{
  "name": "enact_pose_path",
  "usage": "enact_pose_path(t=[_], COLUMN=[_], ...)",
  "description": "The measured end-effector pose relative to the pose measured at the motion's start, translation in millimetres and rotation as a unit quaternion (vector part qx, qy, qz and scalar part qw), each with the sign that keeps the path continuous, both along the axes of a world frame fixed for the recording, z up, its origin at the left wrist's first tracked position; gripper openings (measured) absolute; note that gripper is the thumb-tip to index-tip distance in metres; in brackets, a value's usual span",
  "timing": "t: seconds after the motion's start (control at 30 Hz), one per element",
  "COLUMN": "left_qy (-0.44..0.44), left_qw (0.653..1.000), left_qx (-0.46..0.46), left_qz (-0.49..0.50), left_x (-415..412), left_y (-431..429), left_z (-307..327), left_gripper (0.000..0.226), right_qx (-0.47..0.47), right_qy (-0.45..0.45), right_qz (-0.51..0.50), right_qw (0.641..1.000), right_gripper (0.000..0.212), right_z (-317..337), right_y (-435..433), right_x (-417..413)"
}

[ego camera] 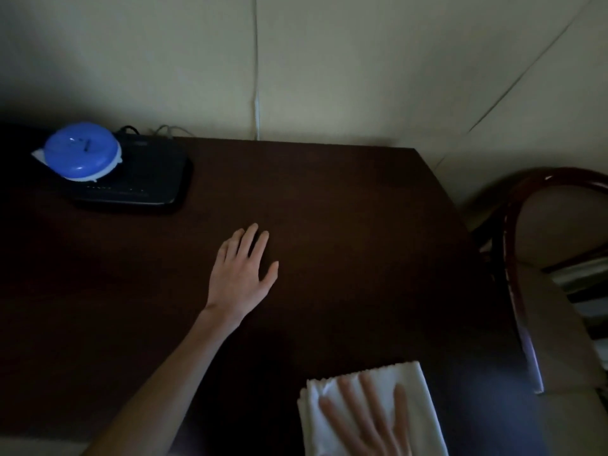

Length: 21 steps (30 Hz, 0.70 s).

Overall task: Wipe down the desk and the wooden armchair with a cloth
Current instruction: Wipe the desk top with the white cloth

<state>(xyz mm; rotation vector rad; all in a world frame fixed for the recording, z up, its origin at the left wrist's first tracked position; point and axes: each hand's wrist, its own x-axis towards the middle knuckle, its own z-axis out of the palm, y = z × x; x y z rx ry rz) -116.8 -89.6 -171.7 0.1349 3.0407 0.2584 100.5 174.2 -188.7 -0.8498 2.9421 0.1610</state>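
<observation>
Dim light falls over a dark wooden desk (345,209) pushed against a pale wall, and most of its top lies bare. At the far left corner a blue-lidded round container (82,151) sits on a flat black device (141,182) with cables trailing behind it — the wipe has to go around these unless they are lifted, so dust may collect along their edges. Toward the middle, the left hand (241,274) lies flat on the wood, fingers spread and holding nothing; it looks like a brace, and it would do well to move aside as the cloth comes through. Low and to the right, the white folded cloth (371,406) rests near the front edge, pressed down by the right hand (368,426), fingers extended flat across it rather than gripping. Even palm pressure and overlapping strokes from the wall side toward the front would suit — keeping the folds from bunching. Beside the desk's right edge stands the wooden armchair (519,291), its curved reddish back not yet touched by the cloth.
</observation>
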Motion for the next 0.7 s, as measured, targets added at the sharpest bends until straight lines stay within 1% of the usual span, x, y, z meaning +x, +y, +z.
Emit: enact_pose_path(t=[0.1, 0.17, 0.27, 0.33, 0.43, 0.53, 0.6, 0.7], left_qy=[-0.019, -0.016, -0.012, -0.003, 0.015, 0.024, 0.027, 0.028], left_qw=[1.000, 1.000, 1.000, 1.000, 1.000, 1.000, 0.999, 0.999], left_qx=[0.000, -0.003, 0.002, 0.001, 0.008, 0.012, 0.013, 0.023], left_qz=[-0.014, -0.011, 0.006, 0.008, 0.006, -0.001, -0.011, -0.021], left_x=[8, 10, 7, 4, 1, 0, 0, -1], left_y=[-19, -39, -68, -83, -98, -108, -112, -116], left_z=[8, 12, 17, 17, 12, 1, -3, -4], left_gripper=[0.062, 0.061, 0.059, 0.059, 0.058, 0.058, 0.059, 0.059], right_qx=[-0.046, -0.078, -0.089, -0.076, -0.077, -0.086, -0.085, -0.054], right_qy=[-0.052, -0.066, -0.022, -0.003, -0.007, -0.027, -0.035, -0.023], right_qz=[-0.062, -0.092, -0.134, -0.171, -0.225, -0.254, -0.258, -0.222], right_qw=[0.996, 0.990, 0.987, 0.982, 0.971, 0.963, 0.962, 0.973], right_gripper=[0.079, 0.080, 0.070, 0.066, 0.067, 0.068, 0.068, 0.066], right_z=[5, 9, 11, 12, 8, 3, 1, -2], right_y=[-8, -20, -49, -72, -101, -127, -134, -139], right_x=[-22, -63, -164, -239, -336, -409, -432, -422])
